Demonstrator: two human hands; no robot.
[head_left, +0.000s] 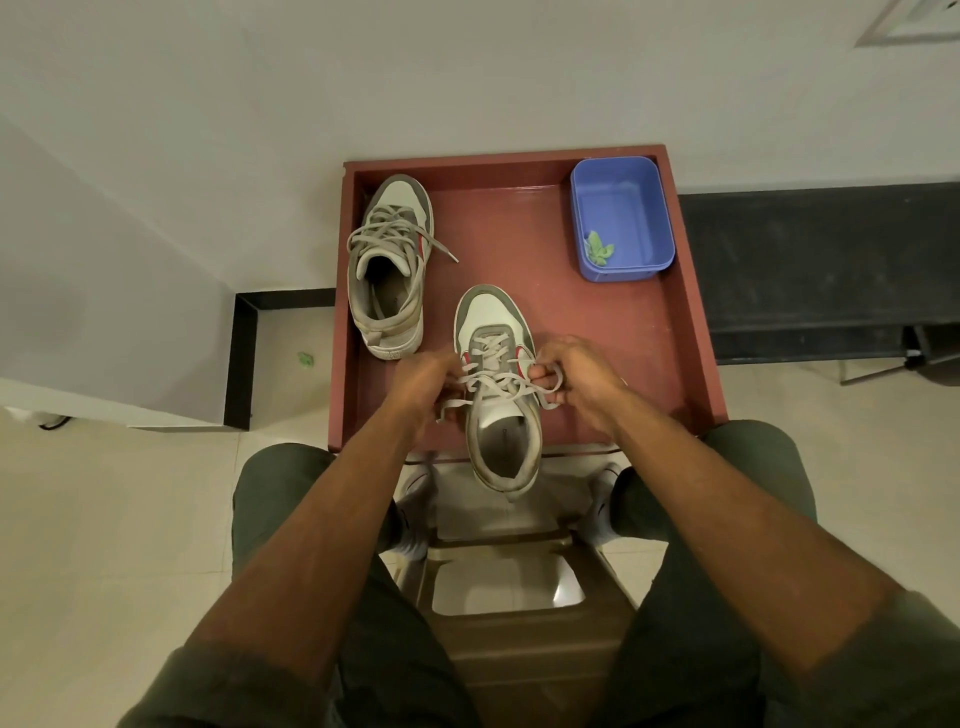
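A grey and white sneaker (496, 332) lies toe away from me on the reddish-brown table (613, 364), its heel hanging over the near edge. My left hand (423, 376) pinches one end of its pale lace (498, 387) on the left side. On the right, my right hand (576, 371) pinches a loop of the same lace. The lace is drawn across the shoe's tongue between both hands. A second matching sneaker (389, 260) stands at the table's back left, its laces loose.
A blue plastic tub (621, 208) with a small green scrap (598, 249) inside sits at the table's back right. The table has a raised rim. My knees flank a brown stool (511, 587) below. Another green scrap (305, 358) lies on the left.
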